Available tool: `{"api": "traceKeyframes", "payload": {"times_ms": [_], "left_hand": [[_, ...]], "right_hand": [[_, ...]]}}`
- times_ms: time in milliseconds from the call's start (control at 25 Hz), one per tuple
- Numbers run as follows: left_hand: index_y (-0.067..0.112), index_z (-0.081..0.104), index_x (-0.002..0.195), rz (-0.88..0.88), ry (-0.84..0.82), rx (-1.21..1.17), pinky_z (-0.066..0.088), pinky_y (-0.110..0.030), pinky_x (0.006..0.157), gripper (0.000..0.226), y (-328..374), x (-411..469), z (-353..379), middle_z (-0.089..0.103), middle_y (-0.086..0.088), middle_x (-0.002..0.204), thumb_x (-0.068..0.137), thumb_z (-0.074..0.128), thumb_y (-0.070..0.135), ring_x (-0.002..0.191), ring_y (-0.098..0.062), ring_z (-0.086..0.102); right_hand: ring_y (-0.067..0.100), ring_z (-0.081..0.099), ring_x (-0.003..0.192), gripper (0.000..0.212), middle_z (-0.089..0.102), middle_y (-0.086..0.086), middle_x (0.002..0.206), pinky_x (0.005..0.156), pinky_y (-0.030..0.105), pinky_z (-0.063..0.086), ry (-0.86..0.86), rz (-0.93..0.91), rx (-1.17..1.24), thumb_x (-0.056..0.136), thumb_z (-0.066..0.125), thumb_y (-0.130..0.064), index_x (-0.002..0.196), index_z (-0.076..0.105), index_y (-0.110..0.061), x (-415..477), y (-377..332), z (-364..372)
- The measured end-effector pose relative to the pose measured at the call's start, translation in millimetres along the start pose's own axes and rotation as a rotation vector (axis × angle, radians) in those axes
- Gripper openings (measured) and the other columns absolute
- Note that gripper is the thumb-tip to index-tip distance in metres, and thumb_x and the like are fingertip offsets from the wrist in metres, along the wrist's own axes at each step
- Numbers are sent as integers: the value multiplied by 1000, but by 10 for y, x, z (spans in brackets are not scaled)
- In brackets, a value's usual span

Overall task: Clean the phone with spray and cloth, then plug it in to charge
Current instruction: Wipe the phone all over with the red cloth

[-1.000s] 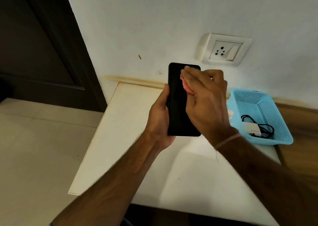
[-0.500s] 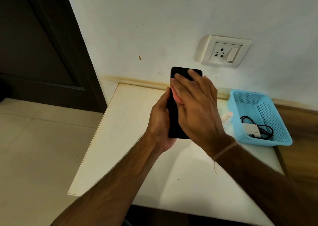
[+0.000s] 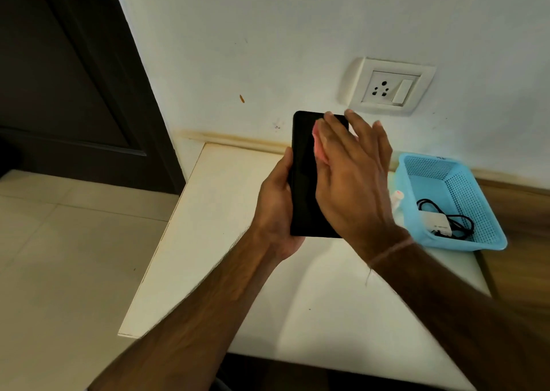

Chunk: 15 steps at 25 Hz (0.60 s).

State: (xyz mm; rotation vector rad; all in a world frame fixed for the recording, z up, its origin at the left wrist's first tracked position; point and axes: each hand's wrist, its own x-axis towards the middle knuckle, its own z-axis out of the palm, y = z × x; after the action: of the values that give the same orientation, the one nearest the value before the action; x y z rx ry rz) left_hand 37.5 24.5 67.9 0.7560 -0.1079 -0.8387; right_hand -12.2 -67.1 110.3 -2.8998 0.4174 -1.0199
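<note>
the left hand (image 3: pixel 276 209) grips the phone (image 3: pixel 303 176), upright above the back edge of the tabletop (image 3: pixel 208 227). the right hand (image 3: pixel 354 182) presses a pink cloth (image 3: pixel 320 149) on its screen with flat, straight fingers. a blue basket (image 3: pixel 476 197) at the right edge holds the charger (image 3: pixel 437 225).

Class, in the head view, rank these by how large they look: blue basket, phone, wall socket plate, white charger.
1. blue basket
2. phone, but it is held nearer the camera and partly covered by the right hand, so its lead over the plate is unsure
3. wall socket plate
4. white charger
</note>
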Motion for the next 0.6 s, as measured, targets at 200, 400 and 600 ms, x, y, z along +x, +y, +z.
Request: {"api": "traceKeyframes", "payload": {"times_ms": [200,400,600], "left_hand": [[22,75,118,-18,-6,-8,60,-38,77,48,26,-5,-2,74,-8,117,103,40,50,106,-26,72],[16,64,133,-11,-34,-112,52,-37,101,49,74,-20,-15,67,-9,132,103,42,48,122,-26,64],[14,57,140,-8,-33,-79,49,-37,105,50,33,-11,-25,66,-10,133,106,38,45,123,-25,63]], "right_hand": [[29,38,138,43,51,9,144,116,49,25,22,-106,70,93,44,-13,134,56,-7,96,-147,78],[27,33,142,40,45,10,148,115,48,26,-46,-162,109,95,50,-12,135,55,-8,-152,-202,69],[25,38,138,39,49,11,144,115,47,29,-43,-165,162,95,48,-8,132,56,-2,-151,-228,99]]}}
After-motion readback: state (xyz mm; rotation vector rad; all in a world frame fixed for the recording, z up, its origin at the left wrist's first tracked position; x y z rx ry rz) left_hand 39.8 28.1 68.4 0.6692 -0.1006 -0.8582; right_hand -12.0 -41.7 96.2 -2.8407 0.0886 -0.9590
